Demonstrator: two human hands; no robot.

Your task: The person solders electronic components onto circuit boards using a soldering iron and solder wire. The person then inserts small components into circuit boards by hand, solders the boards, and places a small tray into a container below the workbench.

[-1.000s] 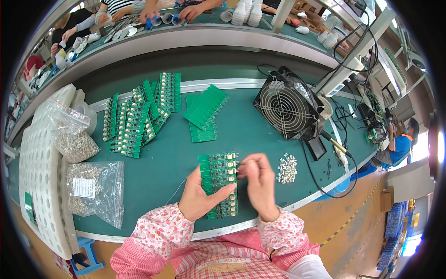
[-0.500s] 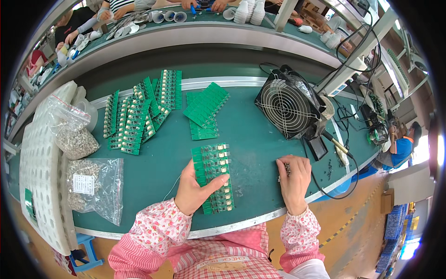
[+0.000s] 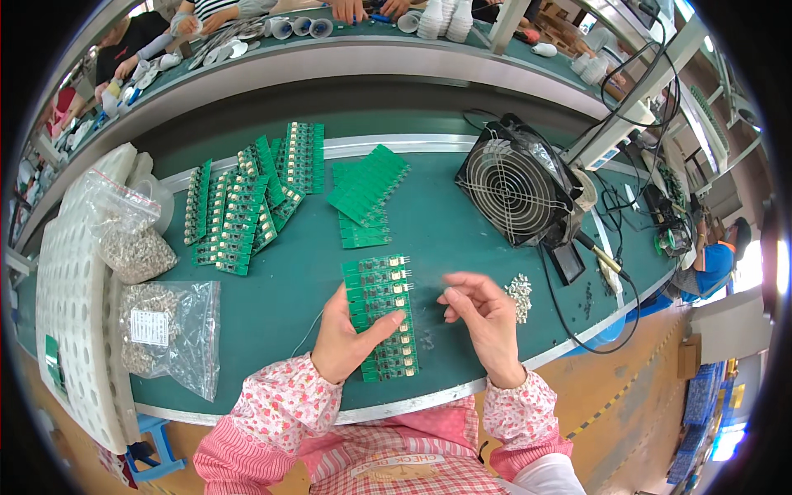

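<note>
Between thumb and fingers of the left hand [image 3: 337,342], a circuit board [image 3: 381,292] is being gripped, while the half-curled right hand [image 3: 490,332], contents unclear, is hovering beside it above the table [image 3: 272,318], a fan [image 3: 513,188] standing beyond.

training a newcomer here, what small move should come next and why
Probably bring the bare right hand left to the green rectangular circuit-board panel: the bare left hand holds it, with the right between it and the pile of small whitish parts.

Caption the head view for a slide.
Left hand holds a green circuit panel; right hand is near a pile of pale parts.
</note>
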